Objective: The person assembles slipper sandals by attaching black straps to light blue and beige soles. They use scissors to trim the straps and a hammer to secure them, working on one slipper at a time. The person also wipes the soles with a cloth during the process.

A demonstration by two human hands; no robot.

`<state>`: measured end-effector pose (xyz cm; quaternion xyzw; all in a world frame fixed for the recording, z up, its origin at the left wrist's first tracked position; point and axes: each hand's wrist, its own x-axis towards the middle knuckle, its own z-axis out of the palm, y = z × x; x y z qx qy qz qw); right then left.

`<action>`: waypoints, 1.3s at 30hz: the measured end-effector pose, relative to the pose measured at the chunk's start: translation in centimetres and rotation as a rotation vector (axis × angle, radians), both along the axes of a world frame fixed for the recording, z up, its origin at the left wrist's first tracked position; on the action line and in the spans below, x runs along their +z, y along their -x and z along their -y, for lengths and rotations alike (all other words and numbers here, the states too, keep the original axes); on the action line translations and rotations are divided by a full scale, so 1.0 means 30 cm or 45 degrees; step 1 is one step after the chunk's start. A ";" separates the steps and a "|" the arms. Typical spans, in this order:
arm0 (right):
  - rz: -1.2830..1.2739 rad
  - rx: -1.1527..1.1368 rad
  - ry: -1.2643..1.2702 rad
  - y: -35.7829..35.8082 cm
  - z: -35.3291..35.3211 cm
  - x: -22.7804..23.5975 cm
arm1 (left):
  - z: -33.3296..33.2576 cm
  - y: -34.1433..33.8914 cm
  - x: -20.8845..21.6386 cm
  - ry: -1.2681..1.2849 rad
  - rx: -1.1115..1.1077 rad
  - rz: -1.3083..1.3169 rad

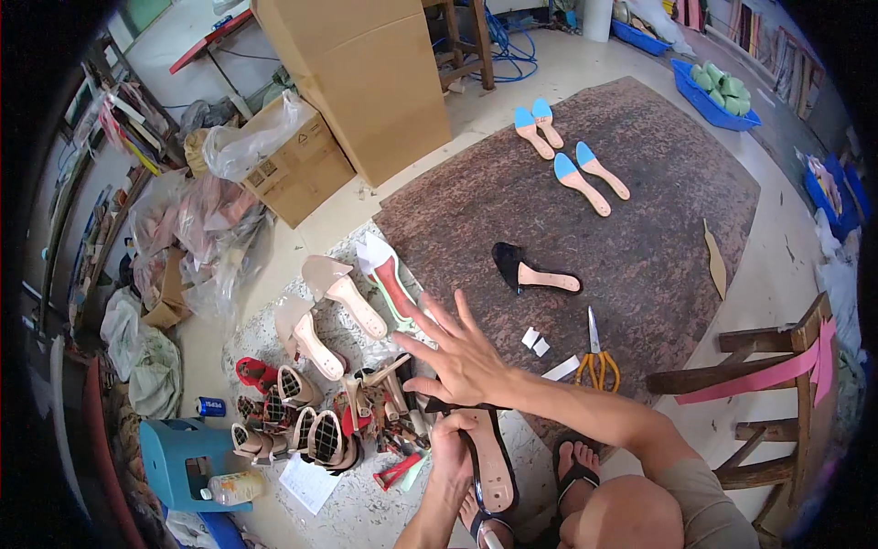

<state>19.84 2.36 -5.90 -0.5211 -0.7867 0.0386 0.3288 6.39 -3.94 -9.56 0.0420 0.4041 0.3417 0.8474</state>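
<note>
My left hand (451, 446) is closed round the side of a black shoe (495, 462) with a pale pink insole, held low in front of me. My right hand (468, 364) reaches across from the right, fingers spread, above the toe end of that shoe and hiding part of it. No object shows in its fingers. Beyond its fingertips lies a white and red shoe piece with a green edge (391, 284). Two beige slip-on shoes (352, 303) rest left of it. Farther off, a second black shoe (546, 278) lies on the dark mat (640, 247).
Several heeled shoes (325, 437) and hand tools (395, 428) crowd the left. Orange-handled scissors (599, 368) and white scraps (534, 340) lie right. Blue-tipped soles (583, 185) sit far off. A teal stool (183, 457) and a wooden chair (773, 430) flank me.
</note>
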 end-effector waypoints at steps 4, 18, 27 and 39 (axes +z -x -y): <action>-0.003 -0.102 0.026 -0.049 -0.058 -0.045 | -0.034 0.035 -0.059 0.074 -0.158 0.006; -0.922 0.011 1.526 -0.194 0.337 -0.112 | -0.030 -0.058 -0.190 -1.014 -0.157 -0.802; -0.156 -0.668 0.763 -0.850 -0.006 -0.432 | -0.025 -0.109 -0.197 -0.876 -0.394 -0.882; -0.589 -0.311 0.869 -0.459 -0.258 -0.359 | 0.032 0.117 -0.128 -0.597 -0.534 -0.979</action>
